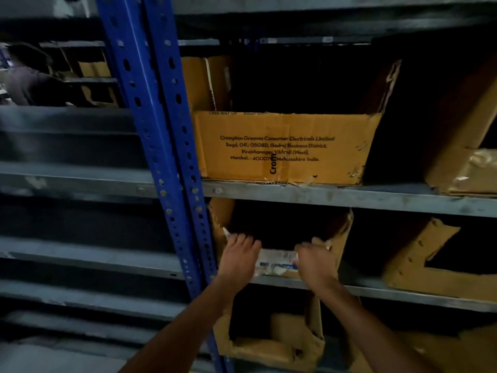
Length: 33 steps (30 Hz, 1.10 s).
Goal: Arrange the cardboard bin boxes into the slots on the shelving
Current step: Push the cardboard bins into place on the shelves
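Head view, dim light. Both hands are on one brown cardboard bin box (341,232) with a low cut front, lower centre of the frame. It sits on the grey metal shelf (376,292), in the slot just beside the blue perforated steel upright (161,130), with its front lip at the shelf's front edge. A white printed label (277,261) is on the front lip between the two hands; the text is too blurred to read.

Left hand (239,255): grip closed on the lip near the box's left corner, fingers curled over the top edge into the dark inside.
Right hand (316,261): grip closed on the lip near the right corner, fingers bent over the edge, knuckles up.
Both forearms enter from the bottom of the frame.

Same shelf, right of the frame: second brown cardboard bin (419,262), angled cut front, apart from the held box.
Level above, centre: large yellow-brown cardboard box (282,146), black printed address text, open top, torn right corner.
Upper right: another cardboard bin (457,162), cut off by the frame edge.
Bottom centre, level below: crumpled cardboard bin (271,345).
Upper left: person in dark clothing (29,82), blurred.
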Available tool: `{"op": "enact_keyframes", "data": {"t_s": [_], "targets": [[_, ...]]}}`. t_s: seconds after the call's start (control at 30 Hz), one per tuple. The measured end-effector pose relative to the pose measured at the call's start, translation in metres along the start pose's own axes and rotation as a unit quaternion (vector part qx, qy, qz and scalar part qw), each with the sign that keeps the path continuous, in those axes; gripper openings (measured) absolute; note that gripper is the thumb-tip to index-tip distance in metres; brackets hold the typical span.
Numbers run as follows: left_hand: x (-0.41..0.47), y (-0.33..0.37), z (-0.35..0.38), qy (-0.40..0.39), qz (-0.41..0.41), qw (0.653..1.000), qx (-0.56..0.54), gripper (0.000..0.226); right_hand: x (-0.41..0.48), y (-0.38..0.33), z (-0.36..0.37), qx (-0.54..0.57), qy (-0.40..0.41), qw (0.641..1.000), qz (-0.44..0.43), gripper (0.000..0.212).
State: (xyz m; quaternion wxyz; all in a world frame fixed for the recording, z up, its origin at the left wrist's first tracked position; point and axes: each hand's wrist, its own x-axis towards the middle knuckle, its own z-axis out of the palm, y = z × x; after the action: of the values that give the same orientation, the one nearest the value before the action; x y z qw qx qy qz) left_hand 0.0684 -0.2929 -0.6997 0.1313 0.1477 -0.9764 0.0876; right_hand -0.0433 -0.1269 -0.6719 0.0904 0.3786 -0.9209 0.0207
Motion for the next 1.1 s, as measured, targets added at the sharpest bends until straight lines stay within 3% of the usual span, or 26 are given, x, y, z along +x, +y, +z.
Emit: {"op": "enact_keyframes", "data": {"t_s": [0.07, 0.13, 0.23, 0.37, 0.47, 0.67, 0.97, 1.1], "targets": [[0.023, -0.007, 0.003, -0.026, -0.020, 0.999, -0.006, 0.043, 0.023, -0.003, 0.000, 0.001, -0.005, 0.999, 0.035, 0.016], [0.032, -0.011, 0.002, -0.047, -0.026, 0.999, -0.001, 0.053, 0.031, -0.005, -0.001, 0.013, -0.014, 0.999, 0.049, 0.025], [0.020, -0.006, -0.003, -0.048, -0.016, 0.999, 0.000, 0.034, 0.023, -0.003, 0.007, 0.015, -0.004, 1.000, 0.013, 0.011], [-0.025, 0.008, -0.006, -0.068, 0.014, 0.997, 0.035, 0.026, -0.022, 0.000, 0.020, 0.043, 0.076, 0.995, -0.043, 0.026], [-0.022, 0.006, -0.007, -0.046, 0.009, 0.998, 0.050, 0.020, -0.021, 0.002, 0.022, 0.041, 0.096, 0.994, -0.042, 0.025], [0.013, -0.011, -0.011, -0.070, -0.010, 0.997, 0.026, 0.024, 0.018, -0.003, 0.020, 0.022, 0.076, 0.996, -0.031, 0.028], [-0.019, 0.009, -0.024, -0.097, -0.031, 0.990, 0.100, 0.020, -0.013, -0.004, 0.026, 0.033, 0.137, 0.987, -0.077, 0.026], [-0.015, 0.004, -0.028, -0.097, -0.014, 0.991, 0.088, 0.022, -0.009, -0.005, 0.026, 0.033, 0.105, 0.992, -0.060, 0.013]]}}
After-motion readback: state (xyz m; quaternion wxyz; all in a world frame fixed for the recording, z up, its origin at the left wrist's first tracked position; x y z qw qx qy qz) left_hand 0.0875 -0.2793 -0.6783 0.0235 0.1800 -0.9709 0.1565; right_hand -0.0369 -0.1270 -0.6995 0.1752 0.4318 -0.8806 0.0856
